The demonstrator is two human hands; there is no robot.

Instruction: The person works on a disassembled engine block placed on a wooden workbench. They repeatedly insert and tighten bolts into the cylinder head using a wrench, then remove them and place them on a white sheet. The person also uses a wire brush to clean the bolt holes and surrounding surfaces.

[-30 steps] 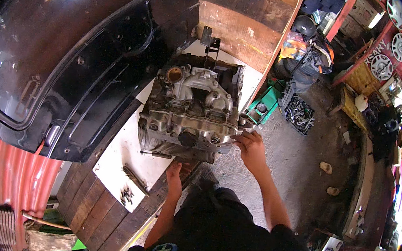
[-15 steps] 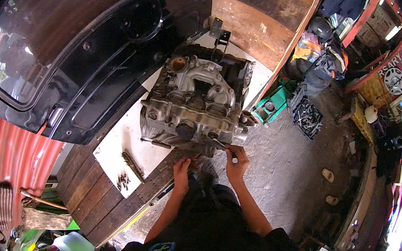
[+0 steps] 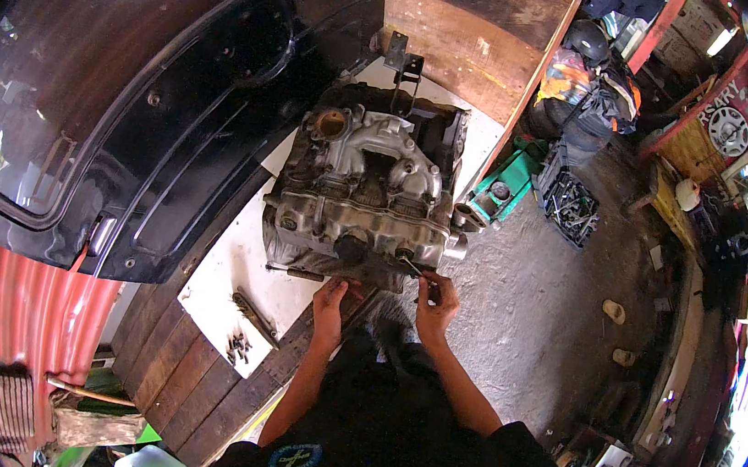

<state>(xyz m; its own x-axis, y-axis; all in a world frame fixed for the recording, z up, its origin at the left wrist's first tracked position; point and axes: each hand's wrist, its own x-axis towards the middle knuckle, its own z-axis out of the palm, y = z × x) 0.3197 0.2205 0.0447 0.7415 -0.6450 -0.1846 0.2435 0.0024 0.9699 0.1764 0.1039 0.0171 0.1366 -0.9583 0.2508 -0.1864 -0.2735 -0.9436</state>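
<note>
Right hand (image 3: 436, 307) pinches a thin tool (image 3: 413, 268), its shaft against the engine's front face!
And here's the engine (image 3: 348, 217), on a white board (image 3: 220, 290) over the plank bench (image 3: 179, 368), its front close to the bench edge; the left hand (image 3: 329, 307) is right by that edge, its grip hard to tell, while grey floor (image 3: 531, 316) stretches off to the right; beyond, a crate (image 3: 541, 197) full of metal pieces, a green container (image 3: 520, 170) holding something round, and pale lettering on a red panel (image 3: 719, 105).
</note>
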